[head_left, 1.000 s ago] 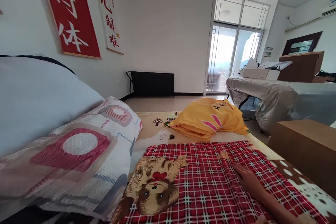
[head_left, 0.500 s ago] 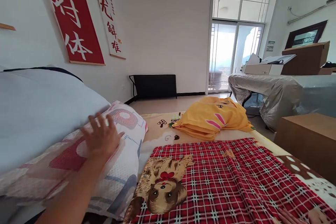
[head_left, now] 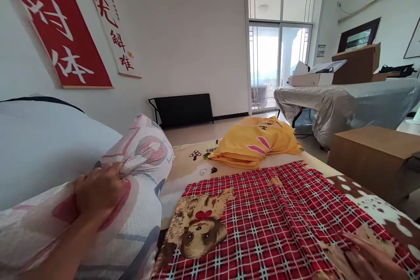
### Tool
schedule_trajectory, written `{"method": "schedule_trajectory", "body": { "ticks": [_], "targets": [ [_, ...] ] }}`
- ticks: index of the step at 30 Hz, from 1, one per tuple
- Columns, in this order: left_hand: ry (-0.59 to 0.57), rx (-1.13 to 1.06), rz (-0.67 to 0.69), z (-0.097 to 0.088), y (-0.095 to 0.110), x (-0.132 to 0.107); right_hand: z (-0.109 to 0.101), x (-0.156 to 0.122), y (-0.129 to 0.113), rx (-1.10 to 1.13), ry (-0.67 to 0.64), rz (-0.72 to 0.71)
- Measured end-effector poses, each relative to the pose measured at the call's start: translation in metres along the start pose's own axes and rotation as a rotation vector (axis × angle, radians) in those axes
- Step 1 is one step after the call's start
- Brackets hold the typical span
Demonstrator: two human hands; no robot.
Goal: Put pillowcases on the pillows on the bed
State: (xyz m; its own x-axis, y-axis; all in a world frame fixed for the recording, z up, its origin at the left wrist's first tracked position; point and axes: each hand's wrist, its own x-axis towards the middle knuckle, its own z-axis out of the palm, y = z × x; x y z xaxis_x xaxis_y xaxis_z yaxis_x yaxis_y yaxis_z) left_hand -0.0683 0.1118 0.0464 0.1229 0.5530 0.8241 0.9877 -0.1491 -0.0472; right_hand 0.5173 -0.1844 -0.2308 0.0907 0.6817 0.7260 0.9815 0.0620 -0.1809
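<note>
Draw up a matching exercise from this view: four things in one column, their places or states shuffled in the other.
Column one
1. Left hand
2. Right hand
3. Yellow bundle
4. Black panel

Column two
A. standing near the foot of the far wall
B. clenched on the white patterned bedding
C. fingers extended, at the near right part of the red plaid cloth
D. lying on the cream sheet, just beyond that cloth

Right pairs: 1-B, 2-C, 3-D, 4-A

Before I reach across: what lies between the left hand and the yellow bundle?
In the head view: white cloth, gripped by the left hand, then printed cream sheet.
</note>
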Motion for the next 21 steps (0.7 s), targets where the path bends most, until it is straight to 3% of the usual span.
{"method": "schedule_trajectory", "body": {
  "ticks": [4, 7, 10, 12, 15, 19, 21],
  "targets": [
    [0.428, 0.026, 0.346, -0.054, 0.039, 0.013, -0.041, 0.048, -0.019, -0.103, 0.19, 0.025],
    [0.623, -0.006, 0.555, -0.099, 0.08, 0.018, -0.069, 0.108, -0.071, -0.098, 0.276, -0.143],
    [0.764, -0.094, 0.753, -0.131, 0.135, 0.017, -0.082, 0.169, -0.135, -0.269, 0.409, -0.367],
    [0.787, -0.155, 0.82, -0.142, 0.173, 0.012, -0.086, 0.204, -0.173, -0.369, 0.484, -0.474],
    [0.802, -0.325, 0.859, -0.147, 0.217, 0.006, -0.094, 0.245, -0.21, -0.441, 0.546, -0.508],
    [0.892, -0.563, 0.854, -0.151, 0.242, 0.007, -0.106, 0.272, -0.21, -0.361, 0.645, -0.6],
    [0.843, -0.622, 0.889, -0.155, 0.247, 0.008, -0.105, 0.28, -0.194, -0.257, 0.646, -0.655]
  ]
}}
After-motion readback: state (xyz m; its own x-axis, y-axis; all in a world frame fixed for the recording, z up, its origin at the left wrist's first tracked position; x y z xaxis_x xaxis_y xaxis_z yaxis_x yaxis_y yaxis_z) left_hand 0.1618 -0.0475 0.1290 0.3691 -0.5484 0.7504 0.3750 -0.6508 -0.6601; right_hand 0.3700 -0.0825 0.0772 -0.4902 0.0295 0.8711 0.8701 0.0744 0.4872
